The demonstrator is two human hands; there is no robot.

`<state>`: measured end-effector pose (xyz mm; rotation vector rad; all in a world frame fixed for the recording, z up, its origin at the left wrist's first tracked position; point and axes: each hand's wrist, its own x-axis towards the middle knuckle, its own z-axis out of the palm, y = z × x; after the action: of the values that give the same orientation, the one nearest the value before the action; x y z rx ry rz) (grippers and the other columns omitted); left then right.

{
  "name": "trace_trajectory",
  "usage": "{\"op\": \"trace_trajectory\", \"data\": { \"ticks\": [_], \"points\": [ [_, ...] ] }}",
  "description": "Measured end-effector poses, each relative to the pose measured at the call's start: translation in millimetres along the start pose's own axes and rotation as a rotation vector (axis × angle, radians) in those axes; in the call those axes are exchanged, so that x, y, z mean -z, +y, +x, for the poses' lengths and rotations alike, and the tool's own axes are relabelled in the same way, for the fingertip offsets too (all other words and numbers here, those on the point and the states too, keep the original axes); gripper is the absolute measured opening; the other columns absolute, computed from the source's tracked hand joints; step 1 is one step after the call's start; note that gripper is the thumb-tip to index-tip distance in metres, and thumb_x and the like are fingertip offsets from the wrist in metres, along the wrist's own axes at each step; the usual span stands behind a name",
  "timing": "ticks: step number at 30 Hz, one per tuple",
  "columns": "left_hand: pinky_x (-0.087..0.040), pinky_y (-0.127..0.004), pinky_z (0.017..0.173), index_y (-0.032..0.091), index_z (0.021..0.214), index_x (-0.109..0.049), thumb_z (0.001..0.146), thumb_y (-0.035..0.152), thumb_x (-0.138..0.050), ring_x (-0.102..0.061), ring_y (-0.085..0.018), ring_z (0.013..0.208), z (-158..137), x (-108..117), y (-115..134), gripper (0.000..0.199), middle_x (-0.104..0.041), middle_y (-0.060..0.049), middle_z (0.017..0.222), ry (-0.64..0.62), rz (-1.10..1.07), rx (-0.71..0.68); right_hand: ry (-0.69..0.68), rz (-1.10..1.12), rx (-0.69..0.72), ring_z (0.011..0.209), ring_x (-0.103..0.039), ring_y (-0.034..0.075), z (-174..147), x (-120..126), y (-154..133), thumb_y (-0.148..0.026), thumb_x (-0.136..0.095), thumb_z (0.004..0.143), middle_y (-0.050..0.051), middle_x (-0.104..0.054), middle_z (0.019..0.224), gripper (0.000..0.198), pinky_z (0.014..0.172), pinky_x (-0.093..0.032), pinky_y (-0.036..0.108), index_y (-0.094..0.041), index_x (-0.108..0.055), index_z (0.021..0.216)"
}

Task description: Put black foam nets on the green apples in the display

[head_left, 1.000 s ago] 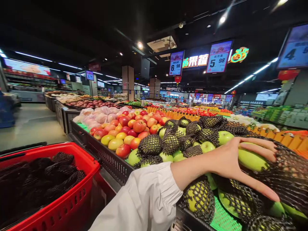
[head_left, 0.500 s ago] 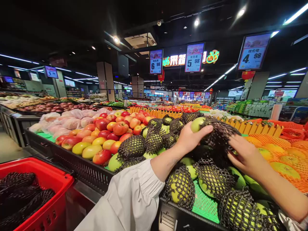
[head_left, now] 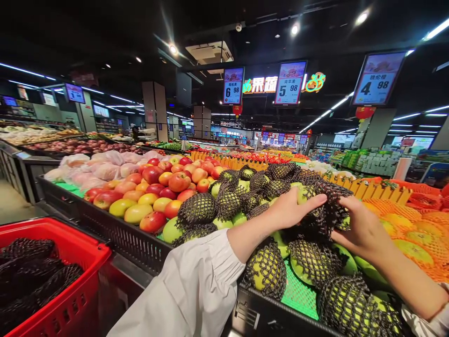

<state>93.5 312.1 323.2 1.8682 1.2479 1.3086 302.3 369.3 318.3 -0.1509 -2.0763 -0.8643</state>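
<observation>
At a supermarket fruit bin, the left hand (head_left: 291, 210) grips a green apple (head_left: 302, 194) atop the pile while the right hand (head_left: 361, 229) pinches its black foam net (head_left: 328, 201) (half on), which may snag and topple neighbouring netted apples (head_left: 266, 269).

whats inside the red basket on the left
The red basket holds a heap of loose black foam nets, empty as far as shows. Whatever lies under them, and the basket's floor, is covered.
</observation>
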Motion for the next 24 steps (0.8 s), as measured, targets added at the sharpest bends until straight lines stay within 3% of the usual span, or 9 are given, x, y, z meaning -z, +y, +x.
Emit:
{"op": "trace_trajectory", "data": {
  "ticks": [6,11,17,22,24],
  "points": [
    [-0.044,-0.031,0.069,0.021,0.123,-0.054,0.088,0.078,-0.046,-0.057,-0.019,0.066,-6,0,8,0.068,-0.056,0.001,0.074,-0.040,0.170,0.042,-0.039,0.026,-0.043,0.104,-0.068,0.037,-4,-6,3,-0.036,-0.053,0.094,0.024,-0.062,0.119,0.071,0.077,-0.063,0.047,-0.015,-0.024,0.156],
    [-0.045,-0.033,0.072,0.017,0.138,-0.050,0.094,0.074,-0.036,-0.059,-0.020,0.068,-6,0,8,0.073,-0.056,0.001,0.071,-0.068,0.197,-0.037,-0.048,0.094,-0.259,0.118,-0.061,0.040,-2,-7,4,-0.040,-0.063,0.088,0.023,-0.055,0.127,0.072,0.092,-0.059,0.055,-0.022,-0.032,0.149],
    [-0.044,-0.028,0.069,0.016,0.137,-0.051,0.091,0.058,-0.058,-0.055,-0.013,0.069,-6,1,9,0.063,-0.059,0.001,0.085,-0.031,0.108,-0.170,0.000,0.153,-0.404,0.111,-0.062,0.038,-5,-10,11,-0.050,-0.067,0.084,0.020,-0.054,0.122,0.060,0.086,-0.059,0.052,-0.023,-0.045,0.132],
    [-0.045,-0.025,0.070,0.020,0.133,-0.051,0.086,0.043,-0.070,-0.056,-0.009,0.065,-6,1,9,0.056,-0.060,0.000,0.095,-0.104,0.032,-0.289,0.045,0.243,-0.482,0.092,-0.068,0.032,-16,-16,24,-0.046,-0.084,0.068,0.015,-0.062,0.113,0.086,0.070,-0.059,0.044,-0.028,-0.035,0.136],
    [-0.045,-0.025,0.068,0.019,0.130,-0.052,0.087,0.043,-0.069,-0.055,-0.008,0.063,-5,1,8,0.052,-0.061,-0.001,0.096,-0.122,0.001,-0.302,0.056,0.233,-0.488,0.093,-0.069,0.032,-19,-15,25,-0.044,-0.086,0.066,0.015,-0.062,0.113,0.087,0.070,-0.059,0.043,-0.028,-0.037,0.136]
  ]
}}
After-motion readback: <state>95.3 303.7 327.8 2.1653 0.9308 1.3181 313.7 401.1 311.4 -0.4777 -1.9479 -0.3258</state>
